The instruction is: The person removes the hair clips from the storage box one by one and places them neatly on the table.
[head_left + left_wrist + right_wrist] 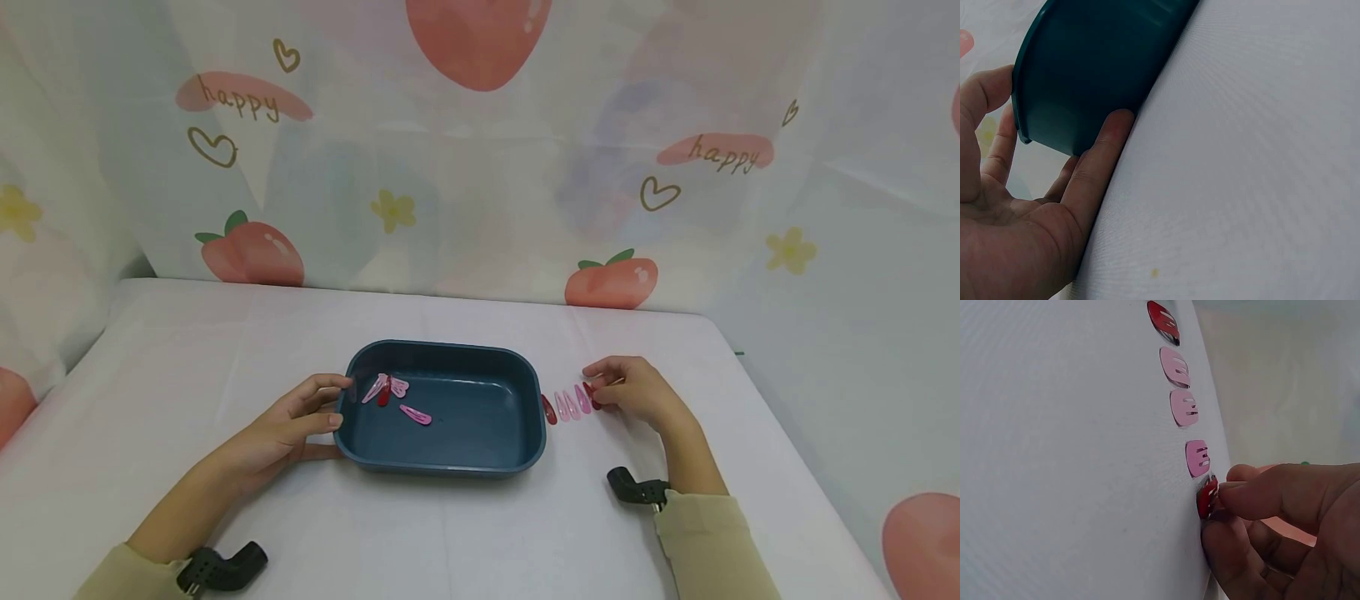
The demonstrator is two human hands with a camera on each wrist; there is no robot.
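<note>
Red hair clip (1207, 495) lies on the worktop (187, 375) under the right hand (633, 390), pinched between thumb and fingertips (1254, 487); it is the end piece of a row of clips, the hand being at the row's outer end. Next to it, toward the tray, lie three pink clips (570, 404) side by side, close but apart; beyond them a second red clip (549, 409) sits just beside the tray's right wall.

Dark blue tray (517, 367) stands on the worktop between the two hands; the left hand (288, 425) grips its left end, thumb at the rim and fingers curled against the outer wall and base, as the left wrist view confirms (1094, 159).

Inside the tray, near the left hand: two pink clips and one red clip (385, 389) bunched together and overlapping at the upper left; one further pink clip (415, 414) lying alone a little toward the middle of the floor.

Both forearms carry beige sleeves (712, 542); a black wrist mount (633, 487) shows at each wrist; a curtain printed with peaches (611, 283) hangs behind the worktop.
</note>
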